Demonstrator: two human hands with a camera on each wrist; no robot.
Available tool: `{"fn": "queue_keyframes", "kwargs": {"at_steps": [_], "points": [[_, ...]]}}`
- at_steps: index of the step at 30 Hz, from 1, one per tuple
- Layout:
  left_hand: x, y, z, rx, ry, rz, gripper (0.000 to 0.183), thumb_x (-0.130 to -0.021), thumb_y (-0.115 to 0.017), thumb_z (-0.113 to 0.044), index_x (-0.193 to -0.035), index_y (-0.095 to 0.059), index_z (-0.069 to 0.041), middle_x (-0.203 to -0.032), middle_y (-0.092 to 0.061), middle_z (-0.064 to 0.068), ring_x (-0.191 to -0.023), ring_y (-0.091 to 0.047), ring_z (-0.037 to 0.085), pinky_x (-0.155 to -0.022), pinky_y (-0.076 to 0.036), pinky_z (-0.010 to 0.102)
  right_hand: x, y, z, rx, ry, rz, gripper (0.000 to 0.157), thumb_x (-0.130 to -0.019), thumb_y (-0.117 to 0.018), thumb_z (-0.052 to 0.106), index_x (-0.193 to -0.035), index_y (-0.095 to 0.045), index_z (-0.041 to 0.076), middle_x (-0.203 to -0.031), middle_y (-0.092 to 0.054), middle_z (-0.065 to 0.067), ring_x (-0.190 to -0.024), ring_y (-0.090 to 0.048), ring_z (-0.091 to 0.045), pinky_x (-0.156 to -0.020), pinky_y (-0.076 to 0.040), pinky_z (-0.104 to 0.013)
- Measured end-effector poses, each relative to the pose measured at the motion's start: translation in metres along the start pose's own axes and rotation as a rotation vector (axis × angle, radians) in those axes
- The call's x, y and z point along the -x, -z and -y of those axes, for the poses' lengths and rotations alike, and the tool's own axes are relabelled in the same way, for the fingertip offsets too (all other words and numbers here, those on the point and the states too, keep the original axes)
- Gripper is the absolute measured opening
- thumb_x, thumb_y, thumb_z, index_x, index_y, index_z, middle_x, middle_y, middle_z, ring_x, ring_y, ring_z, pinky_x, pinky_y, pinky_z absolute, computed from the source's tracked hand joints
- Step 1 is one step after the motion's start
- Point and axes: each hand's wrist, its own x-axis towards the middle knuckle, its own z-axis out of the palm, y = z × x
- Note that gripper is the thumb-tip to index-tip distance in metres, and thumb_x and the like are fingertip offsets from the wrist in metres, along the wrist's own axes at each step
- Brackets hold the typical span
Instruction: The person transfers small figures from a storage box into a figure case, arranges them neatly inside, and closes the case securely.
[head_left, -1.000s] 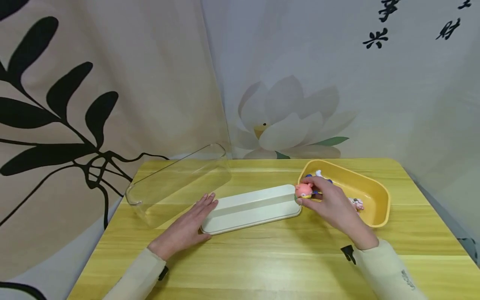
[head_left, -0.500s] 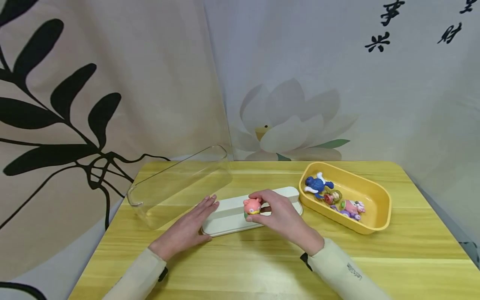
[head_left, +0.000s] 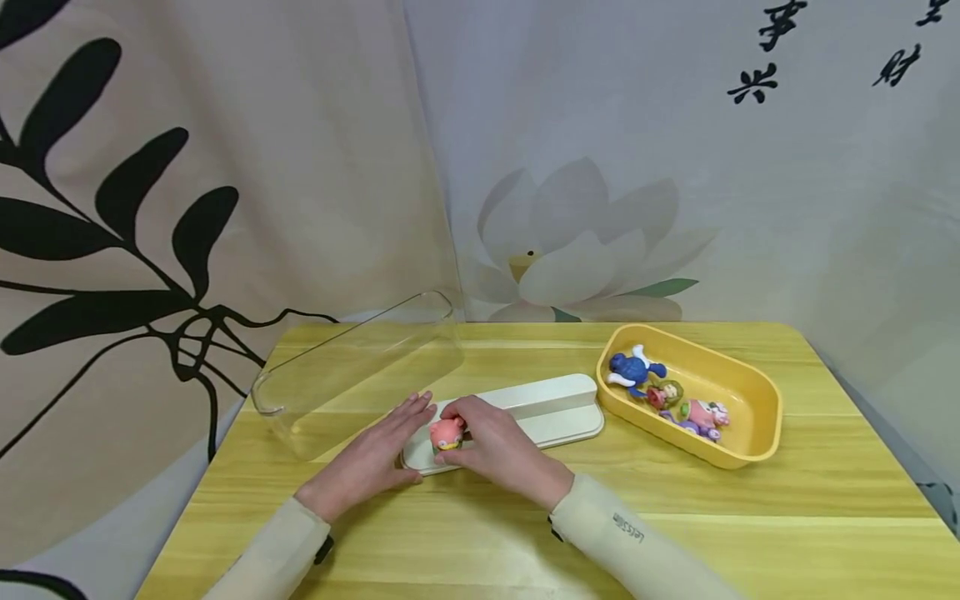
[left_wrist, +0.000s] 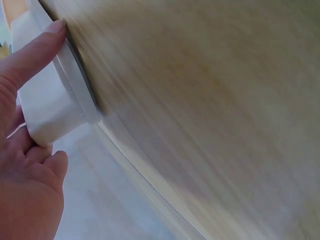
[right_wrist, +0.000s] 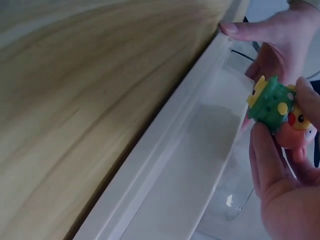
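Head view, right hand [head_left: 498,446] pinching pink toy [head_left: 447,434]

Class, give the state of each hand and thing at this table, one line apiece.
Left hand: touching the white stand
Right hand: pinching the pink toy
Pink toy: held over the stand
White stand: on the table, uncovered
Transparent cover: off the stand
Yellow tray: open, holding toys

Head cam: L hand [head_left: 367,462] hides pt of white base's [head_left: 558,417] left end; R hand [head_left: 502,454] hides more of it + one side of pink-headed figurine [head_left: 446,435]. R sleeve [head_left: 645,550] cut by bottom edge, print too sm. to read. L wrist cam: L hand cut by left edge, wood tabletop [left_wrist: 200,100] blurred. R wrist cam: R hand cut by right edge.
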Motion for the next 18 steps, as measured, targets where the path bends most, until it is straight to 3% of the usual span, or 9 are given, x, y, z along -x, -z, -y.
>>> {"fn": "queue_keyframes", "kwargs": {"at_steps": [7, 18], "points": [[-0.001, -0.002, 0.001, -0.001, 0.023, 0.005, 0.100, -0.078, -0.094, -0.021, -0.161, -0.038, -0.017, -0.172, -0.022, 0.005, -0.156, -0.023, 0.027, -0.117, -0.040, 0.050, -0.008, -0.014, 0.003, 0.167, 0.065, 0.030, 0.052, -0.086, -0.087, 0.032, -0.127, -0.064, 0.009, -0.111, -0.061, 0.000, -0.092, -0.059, -0.007, -0.079, -0.054, -0.019], [-0.001, -0.004, 0.002, -0.043, -0.006, -0.017, 0.105, -0.077, -0.094, -0.022, -0.160, -0.034, -0.001, -0.170, -0.025, 0.010, -0.155, -0.026, 0.029, -0.119, -0.037, 0.046, -0.014, -0.029, 0.004, 0.376, 0.165, -0.017, 0.052, -0.085, -0.087, 0.033, -0.126, -0.065, 0.011, -0.103, -0.059, 0.000, -0.084, -0.059, -0.008, -0.070, -0.056, -0.018]]}}
